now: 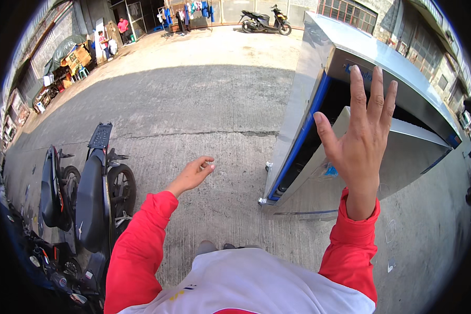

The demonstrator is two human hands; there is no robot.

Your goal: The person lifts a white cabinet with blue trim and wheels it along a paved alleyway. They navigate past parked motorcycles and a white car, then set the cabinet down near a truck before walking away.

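Stainless steel chest freezer (pixel 382 68), blue-trimmed, stands on the cracked concrete yard (pixel 214 104); all positions below are taken from it. Its lid (pixel 403 152) is swung open toward the viewer, with a dark cavity showing behind.

Right hand (pixel 362 141): raised in front of the freezer's open mouth, back of the hand to the camera, fingers spread and straight, thumb out to the side. It holds nothing. Whether it touches the lid cannot be told (it overlaps the lid's upper edge in the head view).

Left hand (pixel 192 175): out over the concrete, well apart from the freezer's left corner, fingers loosely curled, empty, touching nothing.

Both forearms are in red sleeves; a white shirt front shows at the bottom edge.

Parked motorcycles (pixel 91 193), black, stand far to the left of the freezer, beyond the left hand. A scooter (pixel 264 22) is parked well behind the freezer, near a line of hung clothes (pixel 193 10). Two people (pixel 115 34) stand by stalls far behind and to the left.
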